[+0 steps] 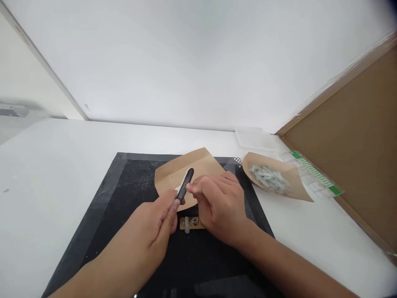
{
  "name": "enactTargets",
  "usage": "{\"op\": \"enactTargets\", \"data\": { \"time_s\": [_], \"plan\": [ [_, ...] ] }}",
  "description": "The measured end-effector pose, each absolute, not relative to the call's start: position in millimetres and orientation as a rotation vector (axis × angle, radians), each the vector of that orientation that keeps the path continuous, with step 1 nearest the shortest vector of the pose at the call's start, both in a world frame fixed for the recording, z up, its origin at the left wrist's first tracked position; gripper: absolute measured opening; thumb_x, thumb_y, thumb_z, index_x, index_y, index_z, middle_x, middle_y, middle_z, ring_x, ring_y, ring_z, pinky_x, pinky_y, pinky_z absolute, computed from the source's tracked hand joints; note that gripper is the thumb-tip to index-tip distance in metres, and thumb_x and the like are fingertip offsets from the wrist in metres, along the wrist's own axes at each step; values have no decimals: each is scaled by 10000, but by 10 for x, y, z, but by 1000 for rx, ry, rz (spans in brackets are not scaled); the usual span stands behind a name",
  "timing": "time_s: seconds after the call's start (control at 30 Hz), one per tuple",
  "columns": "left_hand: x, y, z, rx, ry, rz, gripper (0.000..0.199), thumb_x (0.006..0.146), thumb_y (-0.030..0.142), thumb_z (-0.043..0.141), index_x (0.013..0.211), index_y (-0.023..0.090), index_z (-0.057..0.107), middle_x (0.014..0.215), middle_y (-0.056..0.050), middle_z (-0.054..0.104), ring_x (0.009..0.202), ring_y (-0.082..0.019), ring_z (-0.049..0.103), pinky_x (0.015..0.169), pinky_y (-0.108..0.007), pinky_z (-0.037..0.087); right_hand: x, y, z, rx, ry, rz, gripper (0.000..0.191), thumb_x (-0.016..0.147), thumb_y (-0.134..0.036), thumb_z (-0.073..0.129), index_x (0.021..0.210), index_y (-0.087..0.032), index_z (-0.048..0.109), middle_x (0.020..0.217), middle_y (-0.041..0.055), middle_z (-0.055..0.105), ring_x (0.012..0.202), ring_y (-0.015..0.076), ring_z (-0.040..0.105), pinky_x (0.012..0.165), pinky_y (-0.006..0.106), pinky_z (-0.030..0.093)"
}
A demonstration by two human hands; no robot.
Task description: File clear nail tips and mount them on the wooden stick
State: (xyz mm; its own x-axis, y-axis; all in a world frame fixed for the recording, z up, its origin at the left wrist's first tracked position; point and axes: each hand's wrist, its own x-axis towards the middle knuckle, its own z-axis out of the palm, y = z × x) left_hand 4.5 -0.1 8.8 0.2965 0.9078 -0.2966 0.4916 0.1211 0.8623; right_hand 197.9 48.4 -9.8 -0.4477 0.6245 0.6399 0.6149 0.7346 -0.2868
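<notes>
My left hand [159, 221] is closed around the lower end of a slim black bar with a white edge [185, 184], which tilts up to the right. Close against the bar's side, my right hand [221, 203] has its thumb and forefinger pinched together; whatever is between them is too small to make out. Beneath both hands lies a brown paper sheet [198, 159] with raised edges. A small brown card [195, 222] with round dark marks sits nearer me, partly hidden by my right hand, and a clear plastic piece [186, 224] lies across it.
A black mat [130, 198] covers the middle of the white table [37, 178]. To the right, a brown paper tray [297, 176] holds many clear plastic pieces [269, 178]. Beside it are a clear sheet with a green strip [316, 171], a translucent lid [254, 138] and a cardboard panel [350, 140].
</notes>
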Motion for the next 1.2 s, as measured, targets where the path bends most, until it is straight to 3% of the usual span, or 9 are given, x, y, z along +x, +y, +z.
{"op": "enactTargets", "data": {
  "time_s": [0.23,0.57,0.73,0.97,1.2],
  "plan": [
    [82,9,105,1569,1350,506,430,1097,540,264,835,242,430,644,65,444,478,-119,426,499,-255,356,1977,443,-136,-815,-2177,96,190,956,-59,556,845,-211,530,734,-36,729,642,120,656,661,331,263],
    [76,7,85,1761,1357,533,362,1108,439,254,898,236,468,724,15,547,611,-162,524,590,-288,357,2031,473,-101,-926,-1972,444,157,980,-120,610,863,-224,595,712,-76,694,664,114,685,759,329,402],
    [75,5,50,1789,1349,597,372,1111,423,277,870,229,485,713,17,542,613,-152,537,582,-268,358,2047,451,-136,-934,-1938,543,127,983,-139,626,906,-240,607,736,-64,686,652,117,672,733,308,457],
    [72,-2,15,1819,1337,672,377,1110,396,303,807,233,459,661,31,518,553,-133,527,515,-234,356,2044,428,-139,-936,-1919,569,106,993,-158,626,941,-250,620,745,-47,671,668,127,664,690,289,494],
    [87,0,6,1783,1270,744,337,1111,398,319,927,236,550,663,53,564,388,-98,467,447,-223,386,2055,427,-195,-930,-1796,835,65,1015,-204,641,1053,-255,635,838,-24,700,721,125,688,709,282,553]
  ]
}}
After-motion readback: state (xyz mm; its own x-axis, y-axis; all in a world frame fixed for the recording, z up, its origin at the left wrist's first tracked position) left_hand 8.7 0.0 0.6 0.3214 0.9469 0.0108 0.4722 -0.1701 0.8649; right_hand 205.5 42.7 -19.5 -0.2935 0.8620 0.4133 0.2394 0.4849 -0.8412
